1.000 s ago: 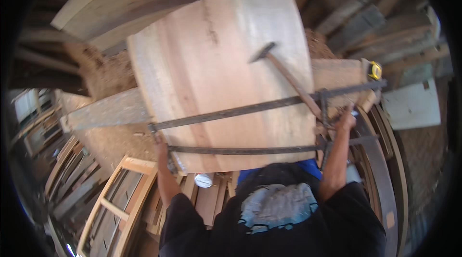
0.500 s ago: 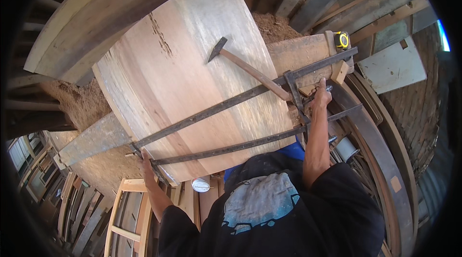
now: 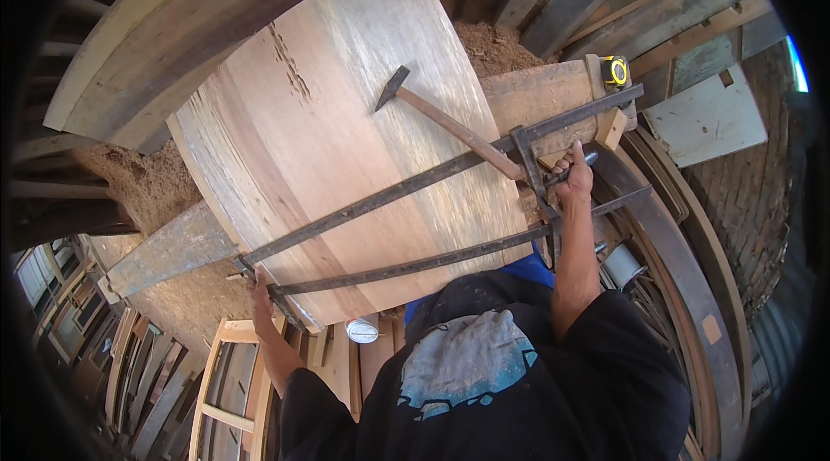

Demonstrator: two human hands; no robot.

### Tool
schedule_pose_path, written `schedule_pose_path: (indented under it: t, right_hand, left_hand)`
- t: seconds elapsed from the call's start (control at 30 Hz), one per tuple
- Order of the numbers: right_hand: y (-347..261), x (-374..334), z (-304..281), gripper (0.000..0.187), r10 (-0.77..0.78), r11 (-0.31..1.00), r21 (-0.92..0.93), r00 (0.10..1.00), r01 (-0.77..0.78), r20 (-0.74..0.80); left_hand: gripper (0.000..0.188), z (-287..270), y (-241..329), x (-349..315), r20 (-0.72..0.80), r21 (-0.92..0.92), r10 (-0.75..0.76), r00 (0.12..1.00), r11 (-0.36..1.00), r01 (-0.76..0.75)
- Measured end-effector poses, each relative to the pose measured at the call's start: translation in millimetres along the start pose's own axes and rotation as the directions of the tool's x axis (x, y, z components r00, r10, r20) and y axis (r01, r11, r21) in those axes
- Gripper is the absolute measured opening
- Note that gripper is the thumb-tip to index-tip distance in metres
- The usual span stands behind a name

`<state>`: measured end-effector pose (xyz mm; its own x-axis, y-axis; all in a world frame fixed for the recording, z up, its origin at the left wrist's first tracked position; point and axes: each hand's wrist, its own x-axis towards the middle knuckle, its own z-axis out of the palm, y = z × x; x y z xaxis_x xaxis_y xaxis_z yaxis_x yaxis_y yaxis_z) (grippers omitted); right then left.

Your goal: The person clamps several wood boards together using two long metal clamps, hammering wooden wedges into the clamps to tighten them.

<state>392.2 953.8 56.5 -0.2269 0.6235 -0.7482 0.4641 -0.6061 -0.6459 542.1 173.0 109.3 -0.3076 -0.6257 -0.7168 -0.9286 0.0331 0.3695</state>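
Two dark metal bar clamps lie across a wide wooden panel (image 3: 346, 150), the farther clamp (image 3: 389, 193) and the nearer clamp (image 3: 406, 269). My right hand (image 3: 574, 180) is closed around the screw handle (image 3: 590, 158) at the farther clamp's right end. At the panel's lower left edge, my left hand (image 3: 261, 295) is at the jaw end of the clamps, its fingers partly hidden. A hammer (image 3: 441, 122) rests on the panel, its head pointing away and its wooden handle reaching across the farther clamp near the sliding jaw (image 3: 527, 169).
Under the panel runs a worn bench plank (image 3: 173, 249). A yellow and black tape measure (image 3: 615, 72) sits at its right end beside a small wood block (image 3: 611, 129). Sawdust (image 3: 156, 180), stacked boards (image 3: 553, 20), a wooden frame (image 3: 207, 375) and a white can (image 3: 361, 330) surround it.
My right hand has shifted its hold slightly on the screw handle, its forearm moving a little right. My left hand has edged slightly. The panel, clamps and hammer stay nearly in place.
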Motion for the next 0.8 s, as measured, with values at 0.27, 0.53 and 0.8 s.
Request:
schedule_pose_path:
  t: [0.27,0.53,0.8]
  right_hand:
    - [-15.9,-51.3,25.2,0.034,0.001,0.993,0.12,1.0,-0.001,-0.006]
    - [0.9,1.2,-15.5,0.027,0.204,0.911,0.239,0.872,-0.335,0.446]
    - [-1.8,-27.5,10.2,0.022,0.132,0.989,-0.095,0.965,-0.113,0.226]
  left_hand:
    - [0.047,-6.2,-13.7,6.8,-0.087,-0.068,-0.12,0.989,0.991,0.115]
    - [0.049,3.7,-2.1,-0.7,-0.061,0.009,-0.082,0.995,0.996,0.083]
    - [0.07,-34.3,-30.4,22.8,-0.241,0.321,0.05,0.969,0.946,0.032]
